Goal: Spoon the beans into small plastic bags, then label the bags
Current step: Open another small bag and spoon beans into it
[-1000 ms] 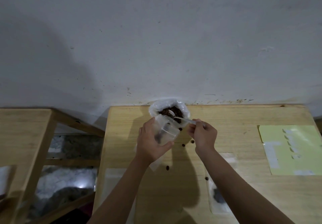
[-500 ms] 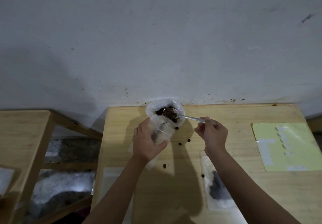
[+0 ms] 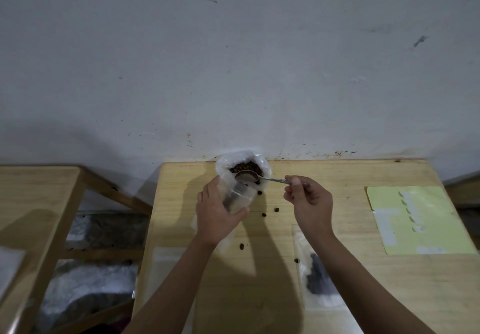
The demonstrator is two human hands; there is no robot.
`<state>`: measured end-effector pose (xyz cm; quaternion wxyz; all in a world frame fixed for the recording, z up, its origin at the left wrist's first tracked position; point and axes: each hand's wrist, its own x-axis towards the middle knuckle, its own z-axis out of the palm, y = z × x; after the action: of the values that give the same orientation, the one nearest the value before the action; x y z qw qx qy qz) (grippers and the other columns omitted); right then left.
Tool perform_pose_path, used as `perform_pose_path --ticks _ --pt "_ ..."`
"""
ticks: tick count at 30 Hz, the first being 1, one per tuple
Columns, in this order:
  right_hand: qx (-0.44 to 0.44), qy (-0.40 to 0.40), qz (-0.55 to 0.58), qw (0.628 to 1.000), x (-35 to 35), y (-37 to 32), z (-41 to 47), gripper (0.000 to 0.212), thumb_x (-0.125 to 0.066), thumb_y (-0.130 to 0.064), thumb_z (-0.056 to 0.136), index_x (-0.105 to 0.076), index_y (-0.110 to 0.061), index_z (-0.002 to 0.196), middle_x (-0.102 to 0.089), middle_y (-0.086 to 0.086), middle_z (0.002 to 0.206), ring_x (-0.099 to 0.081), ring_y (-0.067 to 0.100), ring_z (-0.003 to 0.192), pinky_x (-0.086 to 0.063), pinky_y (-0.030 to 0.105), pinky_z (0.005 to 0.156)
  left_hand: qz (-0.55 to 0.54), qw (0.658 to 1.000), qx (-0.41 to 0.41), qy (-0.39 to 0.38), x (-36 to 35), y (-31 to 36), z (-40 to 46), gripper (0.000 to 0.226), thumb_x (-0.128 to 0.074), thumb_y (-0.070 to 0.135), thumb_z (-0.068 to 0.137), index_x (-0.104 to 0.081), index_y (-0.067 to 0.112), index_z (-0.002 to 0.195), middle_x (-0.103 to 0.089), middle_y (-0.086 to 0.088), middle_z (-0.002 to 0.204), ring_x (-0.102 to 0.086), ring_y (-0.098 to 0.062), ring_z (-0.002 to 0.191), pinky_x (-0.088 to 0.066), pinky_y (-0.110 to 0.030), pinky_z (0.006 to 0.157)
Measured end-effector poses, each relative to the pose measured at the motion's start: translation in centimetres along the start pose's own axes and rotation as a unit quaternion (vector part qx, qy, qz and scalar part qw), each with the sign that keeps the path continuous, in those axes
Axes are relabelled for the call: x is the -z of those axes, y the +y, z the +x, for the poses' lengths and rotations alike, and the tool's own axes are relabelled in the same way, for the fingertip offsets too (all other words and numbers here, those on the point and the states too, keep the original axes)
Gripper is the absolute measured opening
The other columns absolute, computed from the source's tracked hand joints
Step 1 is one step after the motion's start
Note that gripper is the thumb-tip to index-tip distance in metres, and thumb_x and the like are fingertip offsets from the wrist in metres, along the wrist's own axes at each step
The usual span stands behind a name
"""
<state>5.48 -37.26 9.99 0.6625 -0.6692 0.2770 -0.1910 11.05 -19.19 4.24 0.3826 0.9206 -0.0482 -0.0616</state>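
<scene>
A big clear bag of brown beans (image 3: 246,167) stands at the table's far edge by the wall. My left hand (image 3: 215,211) holds a small clear plastic bag (image 3: 237,198) open just in front of it, with a few beans inside. My right hand (image 3: 309,201) grips a metal spoon (image 3: 249,176) by its handle. The spoon's bowl is tipped over the small bag's mouth and looks nearly empty. A filled small bag (image 3: 318,274) lies flat under my right forearm. A yellow label sheet (image 3: 415,219) lies at the right.
Several loose beans (image 3: 270,211) lie scattered on the wooden table (image 3: 358,175). An empty flat bag (image 3: 166,263) rests near the table's left edge. A wooden bench (image 3: 36,193) stands to the left across a gap, with plastic-wrapped bundles below.
The spoon rose out of the big bag loaded with beans, then tipped over the small bag. Its bowl now looks almost empty. My right hand shifted right.
</scene>
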Motion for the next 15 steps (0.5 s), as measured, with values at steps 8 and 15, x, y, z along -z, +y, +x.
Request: perform_pose_path --ticks 8,15 --pt "-0.028 0.057 0.022 0.998 -0.2 0.6 1.2 0.017 -0.054 -0.011 0.095 -0.07 -0.013 0.09 -0.064 0.0 0.065 -0.062 0.007 0.062 -0.058 0.031 0.072 -0.032 0.999 0.021 0.038 0.1 -0.6 -0.8 0.107 -0.085 0.044 0.059 -0.027 0.013 0.144 -0.039 -0.003 0.14 -0.034 -0.019 0.126 -0.029 -0.031 0.103" --pt "-0.13 0.055 -0.031 0.99 -2.6 3.7 2.9 0.022 -0.055 -0.017 0.093 -0.069 -0.017 0.076 -0.065 -0.001 0.062 -0.064 0.022 0.067 -0.057 0.044 0.077 -0.138 0.988 0.005 0.068 1.0 0.6 -2.0 0.113 -0.084 0.039 0.064 -0.01 0.026 0.148 -0.017 0.018 0.145 -0.015 0.0 0.137 -0.023 -0.024 0.108"
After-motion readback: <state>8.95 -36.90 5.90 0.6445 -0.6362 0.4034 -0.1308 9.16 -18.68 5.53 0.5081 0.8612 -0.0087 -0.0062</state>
